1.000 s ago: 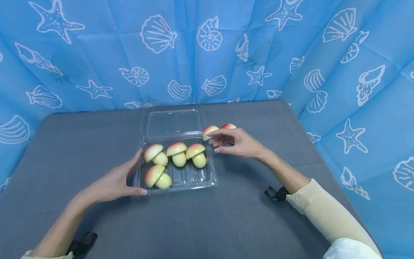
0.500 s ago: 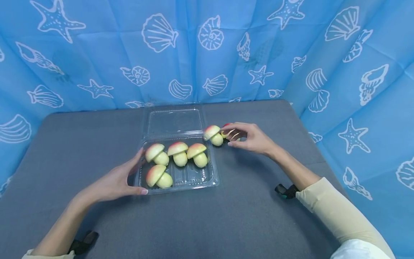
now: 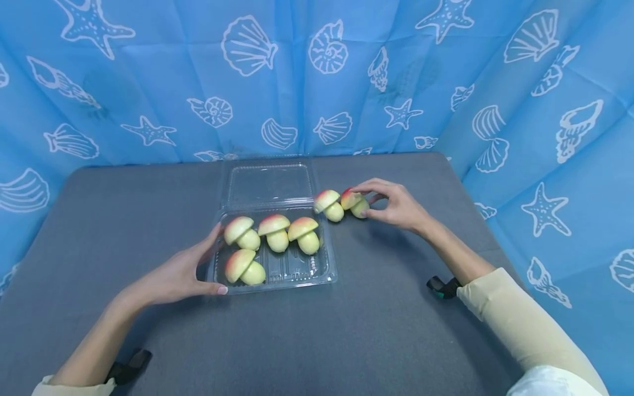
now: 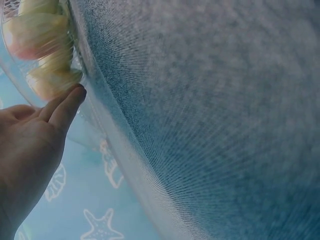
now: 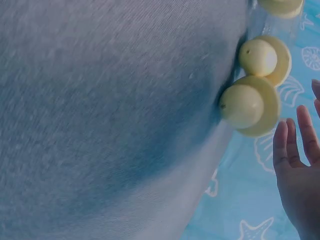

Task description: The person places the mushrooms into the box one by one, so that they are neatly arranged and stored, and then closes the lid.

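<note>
1. While the left hand (image 3: 183, 275) lies along the left side of the clear tray (image 3: 284, 269), thumb spread wide from the fingers, four mushroom shapes (image 3: 307, 240) sit inside.
2. Over on the worktop (image 3: 322, 341), right of the tray, the right hand (image 3: 396, 208) has finger and thumb moderately parted about the outermost mushroom (image 3: 360, 207); I cannot tell whether they touch it.
3. Its neighbour (image 3: 333, 209) sits just beside it, nearer the tray.
4. I'd guess that outermost piece is light, firm and rather slippery; a gentle pinch across cap and stem should suit.
5. The tray looks thin and bendy, best steadied by its rim.
</note>
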A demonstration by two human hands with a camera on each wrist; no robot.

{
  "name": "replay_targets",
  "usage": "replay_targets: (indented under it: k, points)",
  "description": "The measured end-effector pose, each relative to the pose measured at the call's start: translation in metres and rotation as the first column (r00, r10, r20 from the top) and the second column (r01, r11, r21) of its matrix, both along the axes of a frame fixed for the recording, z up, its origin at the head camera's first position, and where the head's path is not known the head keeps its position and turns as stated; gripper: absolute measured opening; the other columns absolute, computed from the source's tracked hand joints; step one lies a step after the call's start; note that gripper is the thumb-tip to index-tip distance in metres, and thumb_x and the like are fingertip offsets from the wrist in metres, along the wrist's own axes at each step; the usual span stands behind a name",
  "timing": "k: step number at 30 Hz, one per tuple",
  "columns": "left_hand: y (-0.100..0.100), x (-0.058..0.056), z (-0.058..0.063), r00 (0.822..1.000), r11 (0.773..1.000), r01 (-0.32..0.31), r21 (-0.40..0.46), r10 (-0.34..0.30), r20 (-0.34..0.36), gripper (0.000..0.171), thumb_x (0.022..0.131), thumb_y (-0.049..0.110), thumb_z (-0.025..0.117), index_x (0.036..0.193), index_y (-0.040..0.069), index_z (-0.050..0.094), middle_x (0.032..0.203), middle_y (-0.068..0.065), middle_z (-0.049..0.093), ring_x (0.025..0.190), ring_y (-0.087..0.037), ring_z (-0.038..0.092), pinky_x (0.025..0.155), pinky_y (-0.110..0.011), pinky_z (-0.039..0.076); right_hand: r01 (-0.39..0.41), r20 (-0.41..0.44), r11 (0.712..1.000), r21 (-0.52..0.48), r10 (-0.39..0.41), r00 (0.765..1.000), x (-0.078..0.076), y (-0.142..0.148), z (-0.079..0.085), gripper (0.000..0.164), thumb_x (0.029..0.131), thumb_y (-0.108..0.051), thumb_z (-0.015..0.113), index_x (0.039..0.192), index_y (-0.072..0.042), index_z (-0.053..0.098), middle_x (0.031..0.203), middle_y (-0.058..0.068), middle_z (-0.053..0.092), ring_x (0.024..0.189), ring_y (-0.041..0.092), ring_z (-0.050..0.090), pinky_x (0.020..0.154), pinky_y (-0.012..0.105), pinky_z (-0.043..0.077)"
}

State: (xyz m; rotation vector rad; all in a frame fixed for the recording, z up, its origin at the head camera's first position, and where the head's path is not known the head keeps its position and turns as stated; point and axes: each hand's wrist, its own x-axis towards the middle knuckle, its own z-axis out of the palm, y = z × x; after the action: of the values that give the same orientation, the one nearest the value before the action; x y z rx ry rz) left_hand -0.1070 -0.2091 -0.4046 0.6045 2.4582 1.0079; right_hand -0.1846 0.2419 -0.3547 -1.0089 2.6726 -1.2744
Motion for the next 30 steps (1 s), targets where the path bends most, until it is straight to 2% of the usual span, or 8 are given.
replay_targets:
  k: [2,9,12,16,21,25,30]
  points:
    - [0.0,-0.001,0.0,1.0,1.0,0.0,0.001,0.0,0.002,0.125,0.078,0.051,0.081,0.16,0.012,-0.005,0.165,-0.019,0.005,0.145,-0.045,0.022,0.111,-0.062,0.029,0.019,0.01,1.0,0.005,-0.019,1.0,-0.003,0.003,-0.003,0.047,0.082,0.009,0.075,0.126,0.007,0.062,0.127,0.024,0.06,0.115,0.042,0.056,0.089,0.061,0.05]
    - [0.0,-0.002,0.0,1.0,1.0,0.005,0.017,-0.005,0.017,0.125,0.079,0.047,0.082,0.16,0.014,-0.007,0.165,-0.019,0.003,0.144,-0.044,0.026,0.112,-0.06,0.03,0.051,0.044,0.998,0.034,-0.052,0.998,-0.031,0.027,-0.043,0.06,0.082,-0.002,0.08,0.138,-0.011,0.059,0.14,0.006,0.053,0.128,0.026,0.05,0.098,0.053,0.048]
    - [0.0,-0.002,0.0,1.0,1.0,0.004,0.017,-0.004,0.02,0.125,0.079,0.046,0.082,0.16,0.013,-0.007,0.165,-0.02,0.003,0.143,-0.045,0.027,0.111,-0.06,0.03,0.038,0.09,0.999,0.027,-0.04,0.995,-0.034,0.028,-0.047,0.065,0.082,0.002,0.078,0.142,-0.008,0.055,0.144,0.011,0.049,0.131,0.031,0.047,0.1,0.054,0.047]
    - [0.0,-0.002,0.0,1.0,1.0,0.006,0.022,-0.006,0.026,0.124,0.079,0.045,0.082,0.16,0.013,-0.007,0.165,-0.019,0.003,0.143,-0.045,0.028,0.111,-0.06,0.031,0.005,0.13,1.0,0.012,-0.006,0.991,-0.032,0.025,-0.047,0.069,0.082,0.009,0.075,0.145,-0.001,0.048,0.148,0.019,0.041,0.132,0.039,0.044,0.1,0.059,0.046]
    - [0.0,-0.003,0.0,1.0,1.0,0.015,0.028,-0.016,0.025,0.124,0.079,0.047,0.082,0.16,0.013,-0.007,0.165,-0.019,0.003,0.143,-0.044,0.028,0.111,-0.059,0.032,-0.02,0.155,1.0,0.02,0.016,0.988,-0.025,0.018,-0.033,0.07,0.082,0.011,0.073,0.146,0.006,0.043,0.151,0.025,0.037,0.134,0.043,0.04,0.1,0.063,0.044]
    - [0.0,-0.003,0.0,0.999,0.999,0.017,0.033,-0.018,0.028,0.125,0.079,0.048,0.082,0.16,0.012,-0.006,0.165,-0.019,0.004,0.142,-0.045,0.028,0.11,-0.06,0.033,-0.038,0.18,0.998,0.052,0.028,0.983,-0.026,0.016,-0.028,0.073,0.083,0.008,0.073,0.148,0.005,0.04,0.153,0.025,0.035,0.136,0.043,0.038,0.102,0.063,0.042]
    - [-0.001,-0.002,0.001,0.999,0.999,0.015,0.038,-0.016,0.033,0.124,0.079,0.046,0.082,0.16,0.012,-0.006,0.165,-0.02,0.003,0.143,-0.045,0.027,0.111,-0.06,0.032,-0.045,0.21,0.996,0.079,0.027,0.977,-0.03,0.018,-0.031,0.075,0.084,0.004,0.075,0.15,0.002,0.039,0.153,0.024,0.037,0.136,0.043,0.039,0.105,0.062,0.04]
